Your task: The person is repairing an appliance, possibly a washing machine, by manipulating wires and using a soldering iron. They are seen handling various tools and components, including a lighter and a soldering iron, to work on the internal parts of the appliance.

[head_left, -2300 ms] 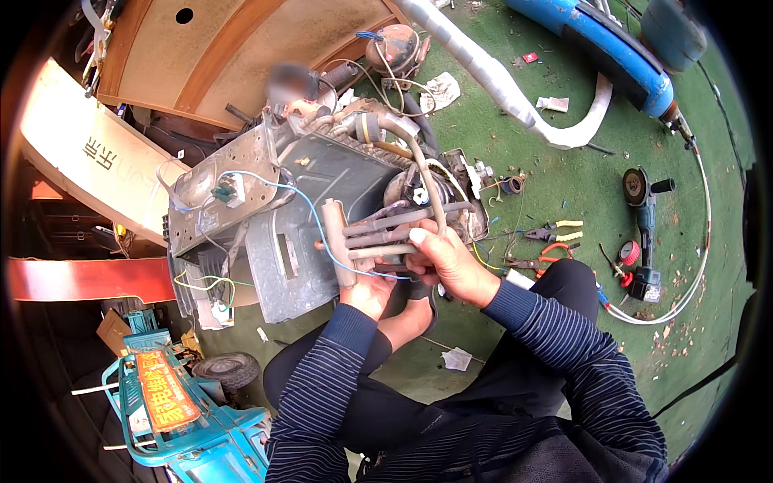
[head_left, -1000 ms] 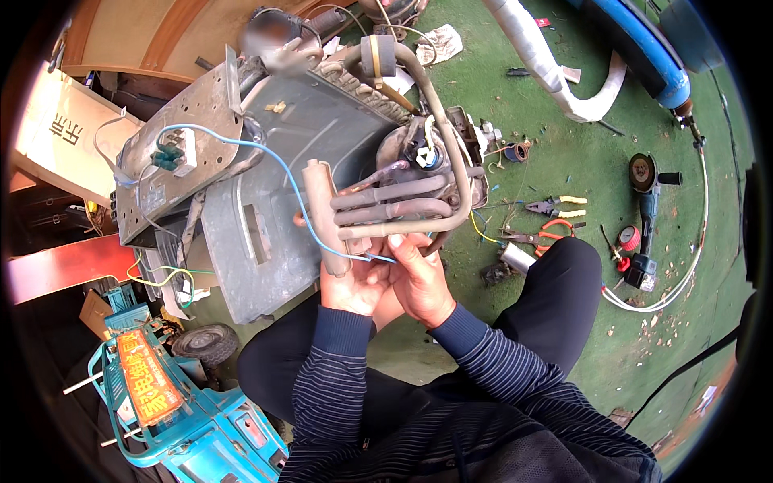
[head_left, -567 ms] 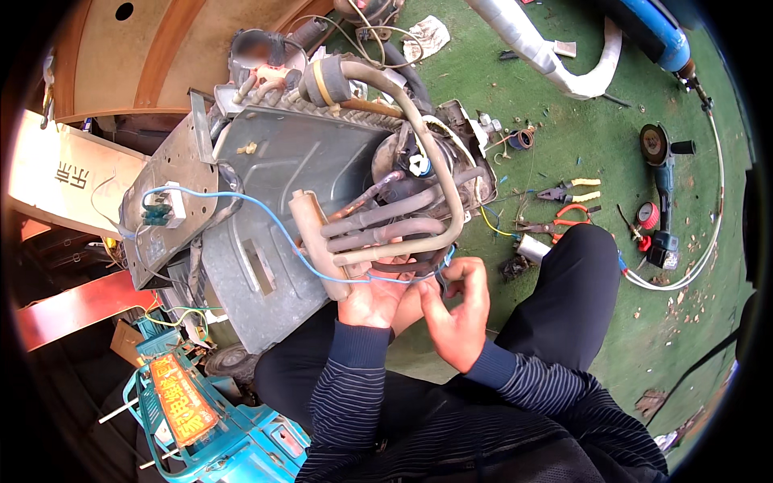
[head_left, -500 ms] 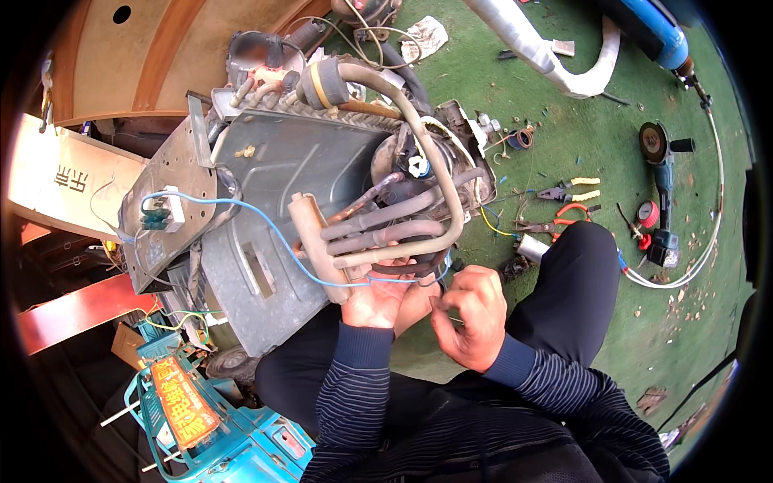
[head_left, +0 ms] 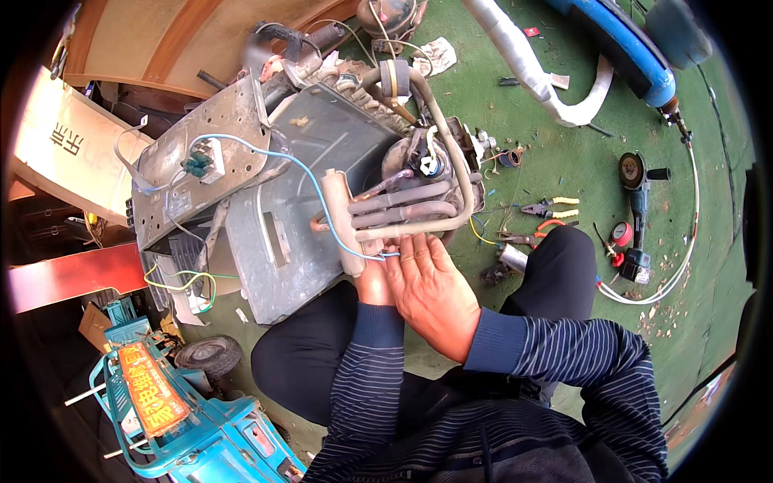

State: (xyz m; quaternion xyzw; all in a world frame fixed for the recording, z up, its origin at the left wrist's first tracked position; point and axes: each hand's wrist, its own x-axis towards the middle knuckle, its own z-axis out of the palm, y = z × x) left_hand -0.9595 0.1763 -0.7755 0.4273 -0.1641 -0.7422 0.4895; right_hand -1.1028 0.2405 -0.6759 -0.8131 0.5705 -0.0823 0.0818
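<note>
A blue wire (head_left: 302,165) runs from a perforated metal bracket (head_left: 229,113) down to the lower end of a dusty pipe assembly (head_left: 336,211), where my hands are. My right hand (head_left: 435,298) lies over that spot with its fingers stretched out flat, overlapping the wire's end and my left hand. Of my left hand (head_left: 373,283) only the heel and wrist side show, close against the thick vertical tube; its fingers are hidden under the right hand and the pipes. Behind the curved pipes sits a dark round compressor (head_left: 407,165) on a grey sheet-metal base (head_left: 322,129).
Yellow-handled pliers (head_left: 547,208), orange-handled pliers (head_left: 531,233), a red gauge (head_left: 621,233) and an angle grinder (head_left: 638,217) lie on green carpet at right. A blue gas cylinder (head_left: 628,48) with a hose is beyond. A teal machine (head_left: 193,427) stands lower left.
My right hand has moved left and forward, its curled fingers straightening over the left hand. The view has shifted, and the bracket with the wire sits higher and turned.
</note>
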